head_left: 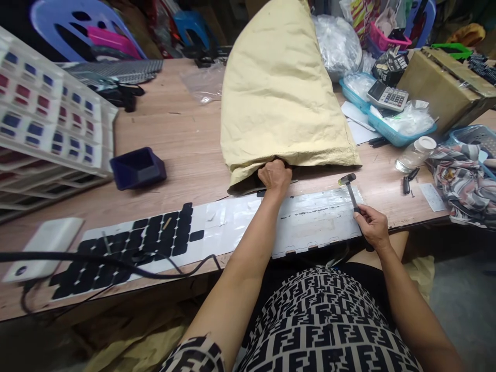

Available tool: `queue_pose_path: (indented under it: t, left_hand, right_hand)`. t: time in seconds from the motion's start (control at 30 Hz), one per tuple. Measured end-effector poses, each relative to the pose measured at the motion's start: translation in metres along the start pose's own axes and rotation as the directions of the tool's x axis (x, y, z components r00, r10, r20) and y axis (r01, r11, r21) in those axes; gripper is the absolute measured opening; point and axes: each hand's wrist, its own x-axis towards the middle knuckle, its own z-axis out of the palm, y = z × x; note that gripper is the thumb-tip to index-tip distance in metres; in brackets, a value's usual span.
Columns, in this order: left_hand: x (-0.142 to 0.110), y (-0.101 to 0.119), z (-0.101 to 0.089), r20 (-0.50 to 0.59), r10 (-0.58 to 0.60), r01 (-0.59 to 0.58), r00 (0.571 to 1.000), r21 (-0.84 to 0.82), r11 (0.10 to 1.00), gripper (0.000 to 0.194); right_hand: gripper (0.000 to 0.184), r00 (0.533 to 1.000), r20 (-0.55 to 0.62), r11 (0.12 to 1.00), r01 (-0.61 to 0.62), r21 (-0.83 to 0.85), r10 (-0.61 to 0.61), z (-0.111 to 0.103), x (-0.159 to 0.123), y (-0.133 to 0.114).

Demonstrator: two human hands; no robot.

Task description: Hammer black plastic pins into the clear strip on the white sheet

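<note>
A large pale yellow sack [287, 98] lies across the table with its open mouth towards me. My left hand [276, 176] is closed at the rim of that mouth, gripping the edge; its fingertips are partly hidden. In my right hand [372, 226] is a small hammer [351, 192], held by its dark handle. The hammer's head is over the right end of a white board [315, 217] along the table's front edge. Left of my forearm, several black rounded pieces [155, 232] sit in rows on a white sheet [217, 219].
A dark blue bin [138, 169] and a white plastic rack [50, 108] stand left. A white power bank [44, 248] has a black cable [127, 269] crossing the front. At right are blue baskets [406, 137], a calculator [387, 96], a jar [416, 154], a cardboard box [442, 85] and cloth [461, 178].
</note>
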Motion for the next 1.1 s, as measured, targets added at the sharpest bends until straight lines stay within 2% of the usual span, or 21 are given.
queue_pose_path:
  t: [0.1, 0.17, 0.23, 0.33, 0.4, 0.5, 0.73, 0.93, 1.1]
  left_hand:
    - [-0.018, -0.012, -0.007, -0.03, 0.0, -0.003, 1.0, -0.112, 0.994, 0.024]
    - [-0.037, -0.021, -0.01, -0.015, 0.042, -0.044, 0.999, -0.273, 0.961, 0.023]
    - [-0.06, -0.028, -0.008, 0.052, 0.151, -0.11, 0.987, -0.458, 0.882, 0.023]
    - [-0.088, -0.031, 0.002, 0.122, 0.375, -0.222, 0.919, -0.628, 0.746, 0.022]
    - [-0.099, -0.029, 0.011, 0.112, 0.482, -0.312, 0.869, -0.633, 0.709, 0.017]
    - [-0.103, -0.024, 0.021, 0.09, 0.543, -0.402, 0.835, -0.575, 0.712, 0.013]
    - [-0.099, -0.022, 0.026, 0.103, 0.562, -0.431, 0.821, -0.533, 0.728, 0.015]
    - [-0.098, -0.021, 0.026, 0.117, 0.556, -0.416, 0.823, -0.541, 0.73, 0.013]
    - [-0.099, -0.02, 0.024, 0.111, 0.56, -0.421, 0.821, -0.545, 0.725, 0.013]
  right_hand:
    - [0.032, 1.0, 0.003, 1.0, -0.002, 0.009, 0.002, 0.0, 0.0, -0.002]
    - [0.032, 1.0, 0.002, 1.0, -0.008, 0.009, 0.008, 0.0, -0.001, -0.002]
    - [0.032, 1.0, 0.003, 1.0, -0.009, 0.003, 0.009, 0.0, -0.001, -0.003]
    - [0.032, 1.0, -0.002, 1.0, -0.001, -0.008, 0.001, -0.001, -0.001, -0.003]
    - [0.031, 1.0, -0.007, 1.0, 0.006, -0.013, -0.006, -0.001, 0.0, -0.004]
    - [0.031, 1.0, -0.008, 1.0, 0.015, -0.02, -0.016, -0.001, 0.001, -0.004]
    - [0.029, 0.997, 0.014, 0.995, 0.08, -0.067, -0.079, -0.006, -0.005, -0.018]
    - [0.026, 0.963, 0.115, 0.964, 0.253, -0.077, -0.244, -0.008, -0.012, -0.044]
    - [0.023, 0.935, 0.17, 0.93, 0.335, -0.151, -0.31, -0.002, -0.011, -0.04]
